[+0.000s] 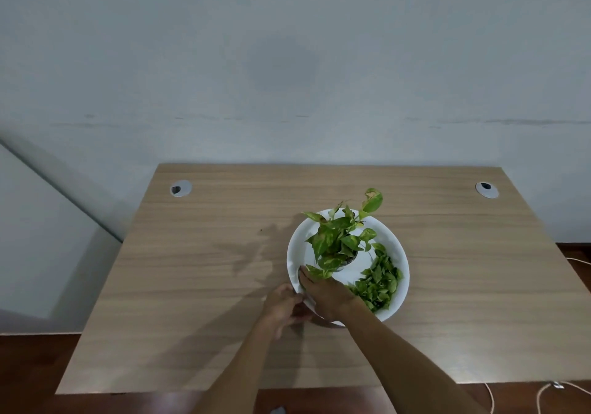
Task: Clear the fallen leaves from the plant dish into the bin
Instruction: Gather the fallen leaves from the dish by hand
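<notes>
Head view of a wooden surface [179,285] set against a pale wall [287,62]. A white plant dish [398,254] lies on the surface, directly ahead of both hands. The left hand [283,308] sits at the near-left rim of the dish, fingers curled around its edge in a grip on the rim. The right hand [323,292] reaches over that same rim, palm down, with its fingers stretched out flat on the dish floor beside the left hand; whether it has hold of any leaf cannot be told. A small potted plant [339,241] with green, yellow-flecked foliage stands upright in the dish just beyond the right hand's fingertips, its lowest leaves overhanging them. The fallen leaves [380,281] lie heaped inside the dish to the right of the right hand, touching the wrist side of the forearm. Two round cable grommets [181,188] are set in the far corners of the surface, well beyond the hands.
</notes>
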Available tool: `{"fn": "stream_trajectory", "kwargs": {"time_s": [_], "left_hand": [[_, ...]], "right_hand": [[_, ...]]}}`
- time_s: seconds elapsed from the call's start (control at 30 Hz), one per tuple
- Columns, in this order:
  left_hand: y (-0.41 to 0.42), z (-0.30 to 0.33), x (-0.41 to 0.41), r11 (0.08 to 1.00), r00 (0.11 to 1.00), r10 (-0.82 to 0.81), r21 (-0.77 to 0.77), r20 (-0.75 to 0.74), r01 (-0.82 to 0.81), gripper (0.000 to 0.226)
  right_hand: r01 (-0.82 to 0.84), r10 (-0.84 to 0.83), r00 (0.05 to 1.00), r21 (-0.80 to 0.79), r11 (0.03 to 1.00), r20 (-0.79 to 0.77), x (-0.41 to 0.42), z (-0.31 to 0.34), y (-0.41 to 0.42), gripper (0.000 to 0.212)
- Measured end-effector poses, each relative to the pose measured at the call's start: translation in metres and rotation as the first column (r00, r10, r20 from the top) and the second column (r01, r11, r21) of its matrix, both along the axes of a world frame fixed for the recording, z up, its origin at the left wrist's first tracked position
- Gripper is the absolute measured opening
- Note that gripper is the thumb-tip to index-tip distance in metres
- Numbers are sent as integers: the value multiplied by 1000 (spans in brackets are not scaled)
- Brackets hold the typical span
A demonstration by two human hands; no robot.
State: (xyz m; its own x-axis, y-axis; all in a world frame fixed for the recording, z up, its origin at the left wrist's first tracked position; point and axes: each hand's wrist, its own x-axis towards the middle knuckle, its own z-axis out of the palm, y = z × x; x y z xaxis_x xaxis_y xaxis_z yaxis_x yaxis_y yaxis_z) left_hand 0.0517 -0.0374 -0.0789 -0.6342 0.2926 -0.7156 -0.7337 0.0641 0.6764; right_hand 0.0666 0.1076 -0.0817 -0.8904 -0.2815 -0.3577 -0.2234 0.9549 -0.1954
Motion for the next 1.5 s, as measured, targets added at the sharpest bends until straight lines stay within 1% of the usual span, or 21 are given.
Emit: {"fn": "stream_trajectory", "kwargs": {"time_s": [0.03,0.1,0.17,0.23,0.33,0.4,0.53,0.6,0.67,0.7,0.77,0.83,0.93,1.03,1.17,1.2,1.3,1.43,1.5], "left_hand": [[-1,-1,-1,1000,1000,11,5,10,-12,8],[-1,-1,-2,1000,999,27,7,26,-27,14],[-1,0,-2,1000,999,21,1,26,-21,15],[-2,2,-3,1000,1000,10,0,24,-10,13],[-4,5,-7,999,999,-33,-10,16,34,15],[-7,8,-11,997,998,-66,-29,10,66,18],[-10,9,-15,994,997,-73,-77,5,73,29],[-8,7,-13,995,999,-48,-82,3,48,27],[-8,4,-12,998,1000,-19,-61,10,20,19],[-8,2,-11,999,1000,-7,-45,12,8,17],[-7,-3,-11,999,1000,5,-48,0,-5,16],[-6,-7,-14,998,1000,-2,-66,-16,1,17],[-6,-6,-15,999,1000,-4,-51,-16,3,13],[-8,-4,-14,999,1000,14,-45,-16,-15,11],[-8,-5,-16,999,1000,6,-49,-9,-6,22],[-8,-5,-17,999,1000,9,-53,-12,-9,21],[-9,-5,-16,998,1000,16,-53,-23,-18,9],[-9,-4,-18,998,999,28,-53,-29,-29,6],[-10,-5,-22,997,998,32,-62,-52,-35,4]], "right_hand": [[-30,30,1000,13,999,6,6,0,2,76],[-102,102,995,56,993,-4,20,-1,9,75],[-145,148,989,94,985,-24,38,1,19,76],[-153,152,988,66,986,14,51,6,29,76],[-110,112,991,-24,994,71,63,10,47,73],[-47,52,995,-57,997,86,67,13,54,68],[65,-61,998,-124,990,34,56,24,41,65],[97,-99,995,-140,985,-8,42,24,23,66],[120,-127,991,-152,981,-42,28,16,0,60],[145,-152,988,-154,978,-35,21,10,-9,59],[194,-194,981,-100,976,6,10,-3,-21,65],[205,-206,979,-45,978,-9,2,-9,-24,72],[146,-145,988,16,989,-48,-1,-8,-19,66],[98,-95,994,77,992,-46,12,-3,-13,64],[4,0,998,58,998,-70,34,4,-1,69],[-6,8,998,35,999,-61,38,6,5,71],[-3,2,1000,-13,1000,-26,49,11,20,68],[-7,7,1000,-17,1000,21,56,15,31,65],[47,-47,999,-38,998,-4,56,19,31,61]]}}
